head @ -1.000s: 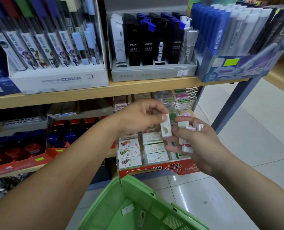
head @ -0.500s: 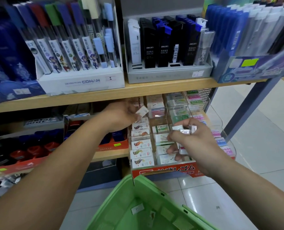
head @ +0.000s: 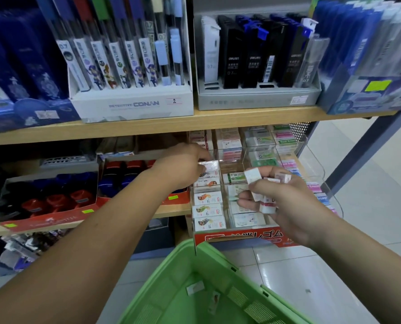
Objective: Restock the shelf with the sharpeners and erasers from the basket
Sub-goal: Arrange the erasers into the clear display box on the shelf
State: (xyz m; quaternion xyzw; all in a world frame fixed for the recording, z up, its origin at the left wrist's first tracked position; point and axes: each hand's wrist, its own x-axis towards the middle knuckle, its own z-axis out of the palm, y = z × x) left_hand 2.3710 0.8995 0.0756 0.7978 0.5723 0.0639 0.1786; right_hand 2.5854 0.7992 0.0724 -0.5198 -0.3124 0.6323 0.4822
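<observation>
- The left hand (head: pixel 183 168) reaches into the lower shelf level, its fingers curled round a wrapped eraser (head: pixel 209 165) that they hold at the top of the left-most column of the eraser display (head: pixel 244 237).
- The right hand (head: pixel 286 206) hangs in front of the display's middle columns. Its fingers and thumb are closed on a bunch of small erasers (head: pixel 268 204), several of which stick out above the knuckles.
- On the upper shelf board (head: pixel 218 119), at the far left, stand dark blue packs. Just beside them is a white box marked "Detective Conan" (head: pixel 134 106), filled with slim upright tubes.
- Below it, on the lower board, a red carton (head: pixel 47 218) holds red and dark blue items, too blurred to name.
- To the right on the upper board, a grey tray (head: pixel 258 98) carries black, blue and clear lead cases standing upright.
- Under that tray sits the eraser display, with clear compartments and a red printed front. Fish-printed erasers (head: pixel 207 210) fill its left column, and paler ones fill the columns beside it.
- The green basket (head: pixel 162 293) is low in the middle, its corner just in front of the display. Two small packets (head: pixel 195 287) lie on its bottom.
- A blue carton (head: pixel 370 97) with a yellow sticker stands at the far right of the upper board, above pale floor tiles (head: pixel 370 206).
</observation>
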